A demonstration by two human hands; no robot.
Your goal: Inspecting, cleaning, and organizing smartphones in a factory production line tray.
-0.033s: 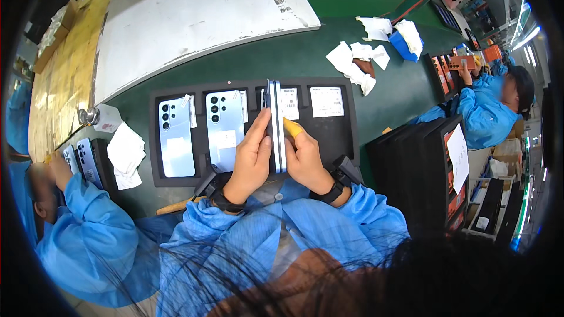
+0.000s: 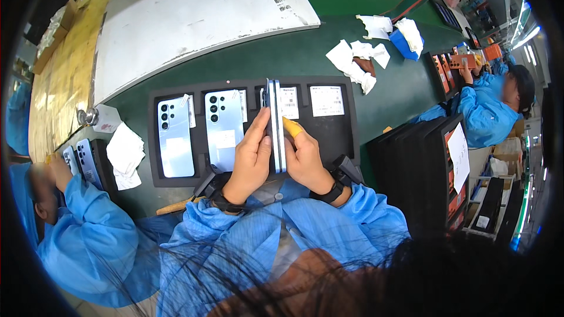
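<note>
My left hand (image 2: pixel 252 158) and my right hand (image 2: pixel 305 158) press from both sides on a pair of smartphones (image 2: pixel 277 129), stood on edge side by side over a black foam tray (image 2: pixel 200 184). A yellow finger cover (image 2: pixel 292 125) is on a finger of the right hand, and each wrist wears a black band. The fingers of both hands are closed around the phones. To the left of my hands, a light blue phone (image 2: pixel 176 155) and a second light blue phone (image 2: pixel 223 155) lie back up in their tray slots. White labels (image 2: pixel 326 101) show in the slots on the right.
White wipes (image 2: pixel 126 155) and a small metal-topped bottle (image 2: pixel 106 118) lie left of the tray. Crumpled paper (image 2: pixel 349 64) and a blue bin (image 2: pixel 405 44) stand far right. Stacked black trays (image 2: pixel 405 170) rise at right. Co-workers in blue sit on both sides.
</note>
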